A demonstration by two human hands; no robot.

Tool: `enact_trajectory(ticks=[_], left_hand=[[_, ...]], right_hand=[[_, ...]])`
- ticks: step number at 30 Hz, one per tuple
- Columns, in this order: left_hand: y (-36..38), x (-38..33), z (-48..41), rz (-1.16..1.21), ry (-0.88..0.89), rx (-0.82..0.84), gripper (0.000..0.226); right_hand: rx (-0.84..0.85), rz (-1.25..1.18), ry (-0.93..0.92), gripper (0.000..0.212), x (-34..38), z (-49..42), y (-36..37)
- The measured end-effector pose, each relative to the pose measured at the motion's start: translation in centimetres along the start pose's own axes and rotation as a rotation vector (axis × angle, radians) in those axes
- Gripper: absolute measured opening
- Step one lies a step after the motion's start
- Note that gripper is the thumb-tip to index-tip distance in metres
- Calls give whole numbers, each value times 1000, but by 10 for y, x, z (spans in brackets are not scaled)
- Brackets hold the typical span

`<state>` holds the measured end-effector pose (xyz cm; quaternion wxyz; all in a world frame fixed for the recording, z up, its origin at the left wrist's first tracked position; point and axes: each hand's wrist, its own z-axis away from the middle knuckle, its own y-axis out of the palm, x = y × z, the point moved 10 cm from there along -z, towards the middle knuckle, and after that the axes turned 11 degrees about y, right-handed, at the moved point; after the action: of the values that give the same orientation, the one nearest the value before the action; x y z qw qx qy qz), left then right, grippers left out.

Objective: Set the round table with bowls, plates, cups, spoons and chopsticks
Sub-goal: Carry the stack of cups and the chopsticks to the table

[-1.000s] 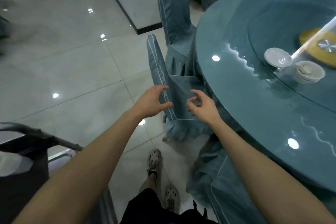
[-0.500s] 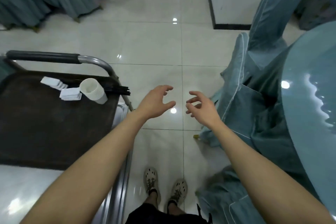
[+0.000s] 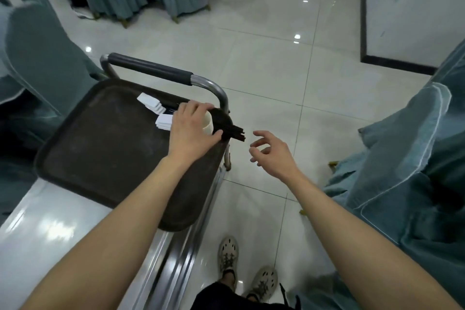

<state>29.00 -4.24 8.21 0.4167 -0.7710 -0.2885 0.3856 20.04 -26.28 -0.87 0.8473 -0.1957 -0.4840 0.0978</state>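
A bundle of black chopsticks (image 3: 235,132) lies along the far edge of a dark tray (image 3: 100,158). Its long axis runs from 10 o'clock to 4 o'clock in the view, and the 4 o'clock ends stick out past the tray's right corner, over the floor (image 3: 264,70). Just on the near side of the bundle is a white cup (image 3: 207,124), mostly covered, so I cannot tell which way its mouth faces.

The left hand (image 3: 188,131) comes in from 6 o'clock with the forearm stretched across the tray. Its fingers curl over the top of the cup and its thumb wraps the near side, so it grips the cup. The right hand (image 3: 273,156) hovers over the floor at 3 o'clock of the chopstick ends, close to them but apart. Its palm is turned down, its fingers are loosely spread and slightly bent toward 10 o'clock, and it holds nothing.

Two small stacks of white flat pieces (image 3: 150,102) sit on the tray at 10 o'clock of the left hand. The tray rests on a steel cart (image 3: 176,254) whose padded handle (image 3: 148,69) arches at 12 o'clock. A teal-covered chair (image 3: 402,158) stands at 3 o'clock. The person's shoes (image 3: 227,257) show at 6 o'clock.
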Motion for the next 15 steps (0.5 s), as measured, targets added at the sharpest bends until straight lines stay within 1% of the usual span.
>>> enact_trajectory(ticks=[1, 3, 6, 11, 13, 15], left_hand=[[-3, 10, -3, -64, -1, 3, 79], [3, 26, -8, -112, -19, 72, 98], [25, 45, -13, -69, -46, 224, 111], [65, 62, -8, 0, -78, 402, 114], [75, 67, -5, 27, -80, 412, 109], [78, 69, -4, 50, -67, 378, 99]], right_hand=[[4, 1, 7, 51, 3, -5, 5], [8, -5, 20, 51, 7, -12, 13], [8, 1, 32, 51, 12, -22, 21], [-10, 20, 50, 51, 11, -34, 27], [-10, 19, 55, 50, 10, -38, 28], [-9, 15, 57, 49, 9, -41, 30]])
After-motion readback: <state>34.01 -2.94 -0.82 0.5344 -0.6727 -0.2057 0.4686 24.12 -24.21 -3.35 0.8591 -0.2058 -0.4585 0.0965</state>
